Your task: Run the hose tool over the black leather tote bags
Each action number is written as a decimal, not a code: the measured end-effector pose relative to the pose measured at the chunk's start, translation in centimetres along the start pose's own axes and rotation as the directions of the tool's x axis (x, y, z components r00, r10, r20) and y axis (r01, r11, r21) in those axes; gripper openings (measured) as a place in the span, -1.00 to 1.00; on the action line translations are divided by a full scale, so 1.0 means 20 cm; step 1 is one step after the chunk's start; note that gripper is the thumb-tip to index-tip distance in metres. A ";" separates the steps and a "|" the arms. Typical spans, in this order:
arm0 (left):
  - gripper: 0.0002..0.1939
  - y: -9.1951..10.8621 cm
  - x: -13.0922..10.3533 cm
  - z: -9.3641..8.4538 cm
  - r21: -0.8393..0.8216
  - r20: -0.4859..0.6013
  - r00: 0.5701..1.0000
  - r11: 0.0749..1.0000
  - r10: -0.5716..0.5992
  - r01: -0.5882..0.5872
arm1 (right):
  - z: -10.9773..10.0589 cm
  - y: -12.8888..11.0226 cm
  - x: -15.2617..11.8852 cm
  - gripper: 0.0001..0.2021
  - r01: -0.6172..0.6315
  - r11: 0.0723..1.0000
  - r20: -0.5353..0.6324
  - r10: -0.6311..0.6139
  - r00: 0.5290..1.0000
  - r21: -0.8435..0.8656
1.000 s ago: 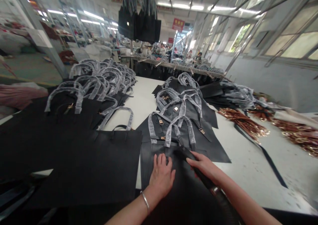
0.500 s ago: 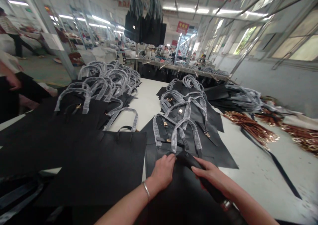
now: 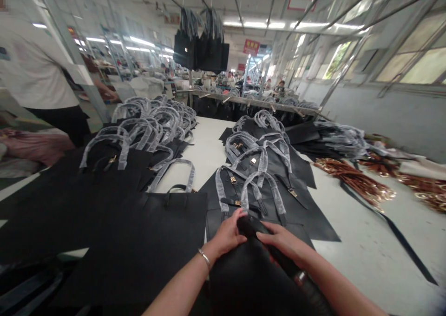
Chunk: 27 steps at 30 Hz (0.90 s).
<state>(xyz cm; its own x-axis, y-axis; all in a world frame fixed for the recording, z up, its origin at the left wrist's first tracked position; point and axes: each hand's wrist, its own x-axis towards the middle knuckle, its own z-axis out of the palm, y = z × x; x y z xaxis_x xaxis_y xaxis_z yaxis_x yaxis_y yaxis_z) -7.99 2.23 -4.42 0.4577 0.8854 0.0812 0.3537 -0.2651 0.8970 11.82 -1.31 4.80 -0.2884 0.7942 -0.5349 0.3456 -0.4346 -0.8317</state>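
Observation:
My right hand (image 3: 284,244) is wrapped round a black handheld tool (image 3: 278,255) with a hose-like rear end. The tool's head lies on the top edge of a black bag panel (image 3: 240,279) close in front of me. Beside that head, my left hand (image 3: 228,232), with a silver bangle on the wrist, has its fingers closed at the panel's top edge; what they pinch is partly hidden. Just beyond are bag handles (image 3: 278,200) in clear wrap and black straps with gold buckles (image 3: 291,193), lying on stacked black panels.
More black bags (image 3: 167,232) with wrapped handles are piled on the left of the white table (image 3: 205,139). Brown straps with gold rings (image 3: 358,181) and a long black strip (image 3: 404,241) lie right. A person in a white top (image 3: 45,69) stands at the left.
The tool's head and both hands have shifted slightly left along the panel edge, the tool head now against my left fingers. The person at the left has come further into view.

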 end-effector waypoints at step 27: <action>-0.08 0.04 -0.06 0.05 0.076 -0.307 0.944 0.985 -0.125 0.155 | 0.05 -0.04 0.03 -0.36 0.089 0.957 -0.256 -0.163 0.953 -0.276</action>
<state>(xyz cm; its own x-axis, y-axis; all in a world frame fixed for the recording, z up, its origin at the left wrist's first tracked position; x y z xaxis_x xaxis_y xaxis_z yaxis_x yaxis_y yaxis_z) -7.43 0.50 -4.22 0.1375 0.9857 0.0977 0.4814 -0.1527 0.8631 10.41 -0.93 4.88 -0.1026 0.9362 -0.3362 0.5517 -0.2277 -0.8024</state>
